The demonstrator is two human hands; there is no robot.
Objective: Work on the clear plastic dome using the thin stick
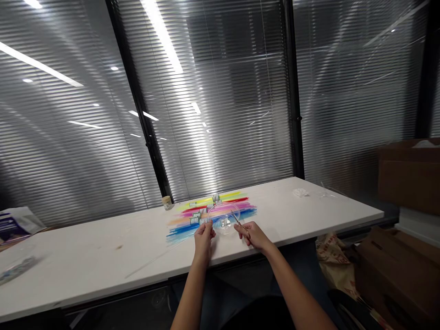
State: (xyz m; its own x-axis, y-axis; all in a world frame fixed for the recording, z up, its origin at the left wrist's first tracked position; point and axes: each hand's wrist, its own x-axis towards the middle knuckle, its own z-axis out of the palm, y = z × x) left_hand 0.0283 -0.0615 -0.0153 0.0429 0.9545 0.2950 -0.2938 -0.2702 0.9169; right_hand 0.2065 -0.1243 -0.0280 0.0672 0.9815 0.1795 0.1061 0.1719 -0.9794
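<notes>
Head view: right fingers [241,230] hold scissors [236,218], apparently.

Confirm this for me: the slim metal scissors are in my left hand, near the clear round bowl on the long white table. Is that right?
Not quite: the head view shows the slim metal scissors in your right hand. They are near the clear round bowl on the long white table.

Blinds [220,91] hang beyond the table [85,247]; a jar [167,203] stands near its far edge; boxes [409,178] sit at right, a bag [25,222] at left.
</notes>
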